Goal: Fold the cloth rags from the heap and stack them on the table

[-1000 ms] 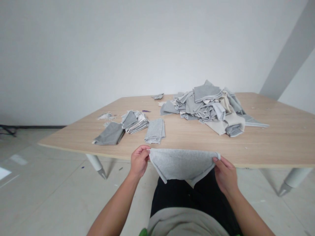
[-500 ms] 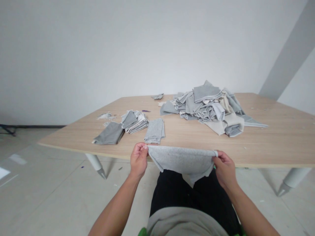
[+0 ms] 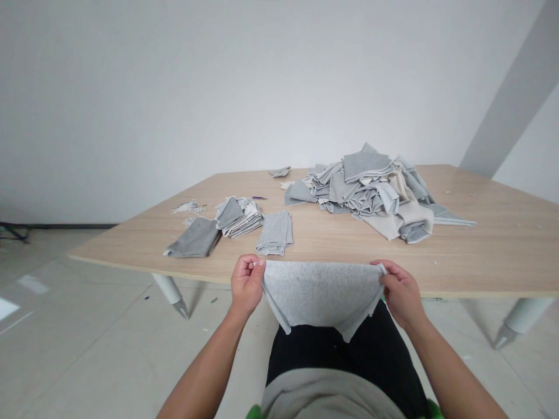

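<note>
A light grey piece of fabric (image 3: 323,294) hangs stretched between my two hands, just in front of the table's near edge. My left hand (image 3: 247,283) pinches its upper left corner between thumb and fingers. The upper right corner is gripped by my right hand (image 3: 399,293). Its top edge runs nearly straight, while the lower part droops over my lap in uneven points. Just beyond my left hand lies a folded light grey cloth (image 3: 275,233) on the tabletop.
The wooden table (image 3: 480,256) bears a large heap of grey and beige fabric (image 3: 362,186) right of centre. On the left are a dark grey folded cloth (image 3: 194,237), a stack of folded cloths (image 3: 240,216), pale scraps (image 3: 188,207) and a small purple object (image 3: 259,198). A crumpled scrap (image 3: 280,171) lies farther back.
The fabric's lower part has spread and hangs lower, showing more of its face. My right hand has risen slightly, its fingers shifting at the corner. My left hand has barely moved.
</note>
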`<control>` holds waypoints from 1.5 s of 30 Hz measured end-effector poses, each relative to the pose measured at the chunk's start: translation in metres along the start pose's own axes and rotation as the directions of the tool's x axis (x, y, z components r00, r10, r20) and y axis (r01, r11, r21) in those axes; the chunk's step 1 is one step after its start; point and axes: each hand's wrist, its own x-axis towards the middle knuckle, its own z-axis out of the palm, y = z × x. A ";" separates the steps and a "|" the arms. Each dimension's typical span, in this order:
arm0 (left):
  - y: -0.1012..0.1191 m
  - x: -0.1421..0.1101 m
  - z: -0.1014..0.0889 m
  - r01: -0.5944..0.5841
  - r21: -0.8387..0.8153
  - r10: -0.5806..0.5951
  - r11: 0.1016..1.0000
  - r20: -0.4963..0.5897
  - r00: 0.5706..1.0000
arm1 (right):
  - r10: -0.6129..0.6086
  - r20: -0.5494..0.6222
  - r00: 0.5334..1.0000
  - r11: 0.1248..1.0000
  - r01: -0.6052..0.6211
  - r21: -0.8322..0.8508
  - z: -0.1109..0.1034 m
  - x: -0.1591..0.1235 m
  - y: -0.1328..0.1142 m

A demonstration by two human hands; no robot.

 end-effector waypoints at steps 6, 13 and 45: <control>0.006 0.000 -0.001 0.057 0.023 -0.058 0.998 0.007 0.998 | -0.006 -0.033 0.999 0.998 0.008 0.058 -0.005 0.004 0.004; 0.008 0.006 -0.001 0.207 -0.005 -0.205 0.978 0.113 0.972 | -0.011 0.033 0.999 1.000 0.012 -0.024 -0.013 0.007 0.002; -0.071 0.144 0.144 -0.024 0.474 -0.106 0.880 0.247 0.963 | -0.346 0.006 0.938 0.524 0.199 -0.828 -0.024 0.202 0.026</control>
